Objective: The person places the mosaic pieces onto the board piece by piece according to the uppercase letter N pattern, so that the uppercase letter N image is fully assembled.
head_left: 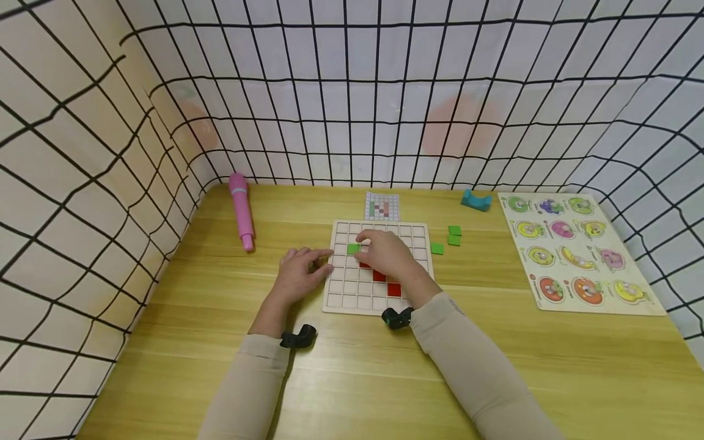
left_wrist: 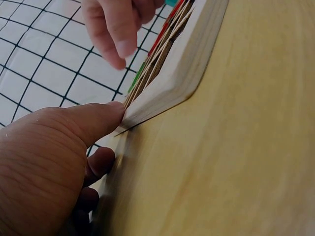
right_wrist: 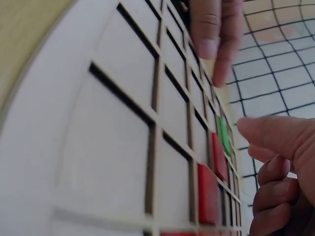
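A wooden grid board [head_left: 343, 296] lies on the table with a diagonal run of red tiles [head_left: 394, 289] and one green tile [head_left: 353, 249] in its cells. My left hand [head_left: 297, 275] is at the board's left side, thumb and forefinger tips right at the edge; in the left wrist view the thumb [left_wrist: 98, 120] meets the rim. My right hand [head_left: 387, 253] is over the upper middle of the board, beside the green tile, and covers several cells. Its thumb and forefinger are parted with nothing between them. The right wrist view has the thumb [right_wrist: 275, 132] pointing toward the green tile [right_wrist: 224, 135].
Loose green tiles [head_left: 437, 249] lie right of the board. A printed pattern card [head_left: 382, 206] sits behind it. Farther out are a pink pen-like object [head_left: 242, 211], a blue curved piece [head_left: 476, 200] and a fruit puzzle board [head_left: 583, 253]. Black wire mesh [head_left: 376, 79] encloses the table's back and sides.
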Demonstrator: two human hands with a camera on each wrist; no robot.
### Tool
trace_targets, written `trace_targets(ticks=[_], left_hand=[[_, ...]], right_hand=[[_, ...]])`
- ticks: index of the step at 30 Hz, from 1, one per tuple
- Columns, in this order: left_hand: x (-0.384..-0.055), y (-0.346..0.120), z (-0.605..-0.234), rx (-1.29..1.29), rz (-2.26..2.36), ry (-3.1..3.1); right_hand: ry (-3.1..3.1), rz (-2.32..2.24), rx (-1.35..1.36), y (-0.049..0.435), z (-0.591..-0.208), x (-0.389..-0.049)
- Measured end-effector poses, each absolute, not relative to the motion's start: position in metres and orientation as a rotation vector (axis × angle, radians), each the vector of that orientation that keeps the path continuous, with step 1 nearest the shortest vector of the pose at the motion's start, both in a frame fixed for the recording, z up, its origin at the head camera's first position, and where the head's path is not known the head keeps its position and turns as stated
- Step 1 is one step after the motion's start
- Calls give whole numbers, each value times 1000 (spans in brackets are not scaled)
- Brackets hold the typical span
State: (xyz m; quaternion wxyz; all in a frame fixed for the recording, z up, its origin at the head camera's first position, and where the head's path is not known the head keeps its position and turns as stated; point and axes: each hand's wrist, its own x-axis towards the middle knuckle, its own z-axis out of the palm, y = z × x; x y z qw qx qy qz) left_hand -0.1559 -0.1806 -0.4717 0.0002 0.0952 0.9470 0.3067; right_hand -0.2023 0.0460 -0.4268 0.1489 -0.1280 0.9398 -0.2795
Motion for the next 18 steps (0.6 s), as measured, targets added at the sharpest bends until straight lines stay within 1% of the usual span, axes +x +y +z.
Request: trace_targets(ticks=[6,11,18], left_hand=[[-155,-180,-471,297,960,2985],[-155,-180,-471,294,963,2982],[-154,-180,-470,289,952,2976]], right_hand=[[2666,-935,-262,69,-420,-195],[2663,-1060,-226,94,-416,-186],[2685,-1054,-89,137,-425,-188]])
